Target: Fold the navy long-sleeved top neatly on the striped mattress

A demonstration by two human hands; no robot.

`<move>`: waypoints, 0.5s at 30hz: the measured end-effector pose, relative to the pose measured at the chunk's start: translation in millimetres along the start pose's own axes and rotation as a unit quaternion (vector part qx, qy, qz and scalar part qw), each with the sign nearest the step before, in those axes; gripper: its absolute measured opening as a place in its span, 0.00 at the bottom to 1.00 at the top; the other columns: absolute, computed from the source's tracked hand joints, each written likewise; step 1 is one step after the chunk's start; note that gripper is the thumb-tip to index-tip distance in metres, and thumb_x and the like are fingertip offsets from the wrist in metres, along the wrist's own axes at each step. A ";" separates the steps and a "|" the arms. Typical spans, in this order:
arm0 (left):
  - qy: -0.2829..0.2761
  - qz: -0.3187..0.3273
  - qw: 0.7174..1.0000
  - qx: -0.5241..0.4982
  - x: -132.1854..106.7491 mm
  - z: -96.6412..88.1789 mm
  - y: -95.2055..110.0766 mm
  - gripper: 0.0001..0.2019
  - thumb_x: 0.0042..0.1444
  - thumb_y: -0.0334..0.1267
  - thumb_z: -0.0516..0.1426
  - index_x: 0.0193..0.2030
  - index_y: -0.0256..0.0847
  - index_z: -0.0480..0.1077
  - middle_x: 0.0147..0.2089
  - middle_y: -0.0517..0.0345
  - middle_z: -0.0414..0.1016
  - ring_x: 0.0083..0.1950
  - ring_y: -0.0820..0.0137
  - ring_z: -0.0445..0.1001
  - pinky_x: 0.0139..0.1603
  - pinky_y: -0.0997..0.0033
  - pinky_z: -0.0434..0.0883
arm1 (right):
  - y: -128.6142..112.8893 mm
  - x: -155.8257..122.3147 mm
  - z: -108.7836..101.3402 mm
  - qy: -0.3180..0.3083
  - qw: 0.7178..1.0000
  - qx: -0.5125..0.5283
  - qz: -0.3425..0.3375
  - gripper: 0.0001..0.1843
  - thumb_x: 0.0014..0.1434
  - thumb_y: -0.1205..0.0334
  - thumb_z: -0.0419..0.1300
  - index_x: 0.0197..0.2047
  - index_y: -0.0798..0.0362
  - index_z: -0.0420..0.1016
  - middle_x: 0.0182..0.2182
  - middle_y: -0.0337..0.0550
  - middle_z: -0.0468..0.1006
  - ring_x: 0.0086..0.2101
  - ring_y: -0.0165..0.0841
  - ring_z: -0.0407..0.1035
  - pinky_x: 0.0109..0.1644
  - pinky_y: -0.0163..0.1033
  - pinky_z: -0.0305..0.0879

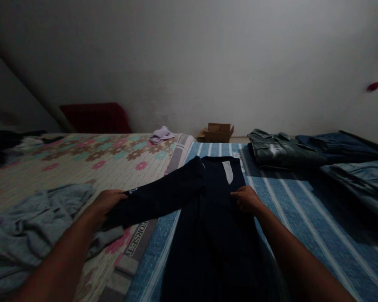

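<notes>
A dark navy garment (214,226) lies lengthwise on the blue striped cover, with a pale patch near its far edge. One long part, like a sleeve or a trouser leg, stretches out to the left and bears a small white mark near its end. My left hand (108,202) is closed on that end, above the floral bedding. At the garment's right edge, below the pale patch, my right hand (246,199) pinches the cloth. Whether the garment is a top or trousers I cannot tell. A crumpled grey garment (40,226) lies beside and under my left forearm.
Floral bedding (113,161) spreads on the left, blue striped cover (290,197) on the right. Folded dark green clothing (277,149), dark blue clothing (330,144) and light blue denim (365,180) lie at right. A lilac cloth (161,135) and a cardboard box (218,133) are near the wall.
</notes>
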State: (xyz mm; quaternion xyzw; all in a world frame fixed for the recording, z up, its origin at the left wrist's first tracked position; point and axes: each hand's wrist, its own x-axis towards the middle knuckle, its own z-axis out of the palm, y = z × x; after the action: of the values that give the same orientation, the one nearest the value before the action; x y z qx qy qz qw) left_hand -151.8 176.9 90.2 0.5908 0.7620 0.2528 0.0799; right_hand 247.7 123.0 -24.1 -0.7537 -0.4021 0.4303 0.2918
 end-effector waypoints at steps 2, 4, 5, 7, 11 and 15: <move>0.004 0.019 0.999 0.051 -8.7 4.3 10.7 0.11 0.46 0.32 0.55 0.36 0.30 0.73 0.32 0.52 0.77 0.41 0.57 0.74 0.43 0.57 0.70 | -3.9 -0.7 0.4 -0.009 1.000 0.014 0.012 0.12 0.55 0.61 0.57 0.22 0.54 0.63 0.10 0.33 0.62 0.09 0.25 0.56 0.13 0.31 0.49; 0.016 0.108 0.990 0.086 -28.7 13.5 29.0 0.16 0.52 0.37 0.51 0.45 0.31 0.70 0.45 0.46 0.75 0.49 0.55 0.71 0.50 0.55 0.66 | -8.1 -2.7 -0.2 -0.015 0.999 0.026 0.018 0.13 0.55 0.63 0.58 0.21 0.53 0.62 0.09 0.33 0.61 0.08 0.25 0.54 0.12 0.31 0.46; 0.004 0.183 0.979 0.085 -42.1 20.9 40.7 0.16 0.55 0.39 0.49 0.45 0.33 0.70 0.46 0.46 0.74 0.49 0.58 0.72 0.51 0.58 0.66 | -10.0 -4.0 -0.4 -0.017 0.999 0.032 0.019 0.13 0.54 0.64 0.58 0.20 0.53 0.62 0.08 0.33 0.60 0.08 0.25 0.54 0.12 0.31 0.46; -0.052 0.333 0.941 0.026 -71.7 42.2 67.3 0.14 0.56 0.38 0.48 0.44 0.38 0.70 0.45 0.52 0.75 0.47 0.65 0.73 0.50 0.66 0.67 | -13.3 -6.4 -0.1 -0.014 0.999 0.047 0.020 0.13 0.53 0.66 0.59 0.20 0.53 0.61 0.08 0.32 0.59 0.09 0.25 0.54 0.12 0.31 0.46; -0.169 0.499 0.850 -0.011 -116.1 101.2 117.8 0.13 0.56 0.27 0.47 0.44 0.39 0.69 0.46 0.53 0.75 0.49 0.70 0.72 0.51 0.72 0.67 | -16.5 -8.8 3.0 0.002 0.995 0.092 0.027 0.13 0.53 0.67 0.59 0.21 0.53 0.59 0.10 0.29 0.58 0.10 0.22 0.53 0.14 0.29 0.47; -0.162 0.490 0.849 0.113 -128.0 151.6 137.9 0.15 0.55 0.26 0.48 0.48 0.33 0.67 0.54 0.44 0.70 0.57 0.61 0.66 0.58 0.59 0.62 | -15.1 -7.8 5.6 0.005 0.991 0.126 0.045 0.15 0.59 0.59 0.54 0.22 0.52 0.59 0.10 0.28 0.54 0.10 0.22 0.50 0.15 0.29 0.46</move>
State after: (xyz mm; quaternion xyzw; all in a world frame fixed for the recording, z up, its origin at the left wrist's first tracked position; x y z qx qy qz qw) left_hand 67.6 124.6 3.5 0.9252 0.3725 0.0719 0.0008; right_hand 235.0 124.4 -11.6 -0.7306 -0.3088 0.4866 0.3662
